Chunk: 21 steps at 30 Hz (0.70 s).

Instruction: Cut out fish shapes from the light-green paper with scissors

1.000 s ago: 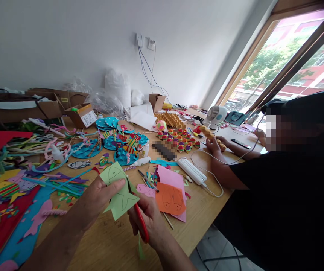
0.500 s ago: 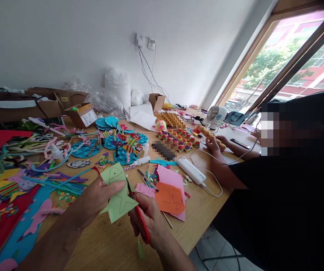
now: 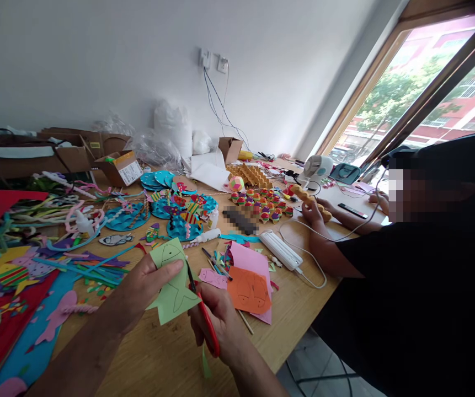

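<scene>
My left hand [image 3: 144, 286] pinches a light green sheet [image 3: 179, 292] between thumb and fingers, above the front of the table. A fish outline is drawn on it in dark line. My right hand [image 3: 220, 314] is closed round the red handles of a pair of scissors [image 3: 209, 325]. Their dark blades lie along the right edge of the green sheet, beside the outline. A thin green strip [image 3: 206, 364] hangs below my right hand. Just right of that hand lie an orange sheet [image 3: 249, 292] with drawn outlines and a pink sheet [image 3: 264, 270] beneath it.
A white power strip [image 3: 282, 251] with a cable lies at the right. Blue decorated plates [image 3: 127, 218], paper fish and pipe cleaners [image 3: 67, 204] cover the left. Beyond are painted egg-carton pieces [image 3: 262, 204] and a small fan [image 3: 318, 168]. A co-worker [image 3: 406, 264] holds a carton strip.
The green sheet has shifted and turned slightly in my left hand. The scissors stay at its right edge, the flap there less visible. The co-worker's head moved left and back.
</scene>
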Motion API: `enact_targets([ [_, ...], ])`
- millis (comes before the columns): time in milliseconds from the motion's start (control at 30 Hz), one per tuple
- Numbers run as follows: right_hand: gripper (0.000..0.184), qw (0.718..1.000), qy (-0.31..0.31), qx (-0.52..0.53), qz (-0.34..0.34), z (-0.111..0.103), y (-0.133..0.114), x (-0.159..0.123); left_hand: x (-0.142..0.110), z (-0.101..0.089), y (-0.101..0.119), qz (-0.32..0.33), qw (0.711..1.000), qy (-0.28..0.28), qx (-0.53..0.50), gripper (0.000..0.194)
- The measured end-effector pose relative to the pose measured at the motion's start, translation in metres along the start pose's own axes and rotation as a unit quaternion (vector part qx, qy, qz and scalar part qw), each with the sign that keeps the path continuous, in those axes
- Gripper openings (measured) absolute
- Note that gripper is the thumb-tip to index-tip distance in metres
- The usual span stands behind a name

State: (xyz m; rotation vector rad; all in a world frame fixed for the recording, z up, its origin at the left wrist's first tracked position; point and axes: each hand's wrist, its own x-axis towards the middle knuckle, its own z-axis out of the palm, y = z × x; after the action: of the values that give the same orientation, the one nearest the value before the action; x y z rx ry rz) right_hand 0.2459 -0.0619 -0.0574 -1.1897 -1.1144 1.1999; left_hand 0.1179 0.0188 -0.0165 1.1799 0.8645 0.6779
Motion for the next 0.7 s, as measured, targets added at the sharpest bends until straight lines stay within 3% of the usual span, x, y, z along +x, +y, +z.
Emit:
enact_targets([
  [167,0.028,1.000,0.002,-0.017,-0.001,-0.0009,0.0029,0.0002,-0.0018,0.0012,0.0003,-0.010,1.000,-0.014,-0.021,0.021],
  [467,0.037,1.000,0.002,-0.015,-0.004,-0.0010,0.0032,-0.0010,0.0004,-0.0021,0.0005,-0.028,0.999,-0.034,-0.025,0.016],
  [700,0.030,1.000,0.006,-0.014,-0.005,-0.0018,0.0040,-0.0008,0.0016,-0.0012,0.0006,0.005,1.000,-0.005,-0.012,0.020],
])
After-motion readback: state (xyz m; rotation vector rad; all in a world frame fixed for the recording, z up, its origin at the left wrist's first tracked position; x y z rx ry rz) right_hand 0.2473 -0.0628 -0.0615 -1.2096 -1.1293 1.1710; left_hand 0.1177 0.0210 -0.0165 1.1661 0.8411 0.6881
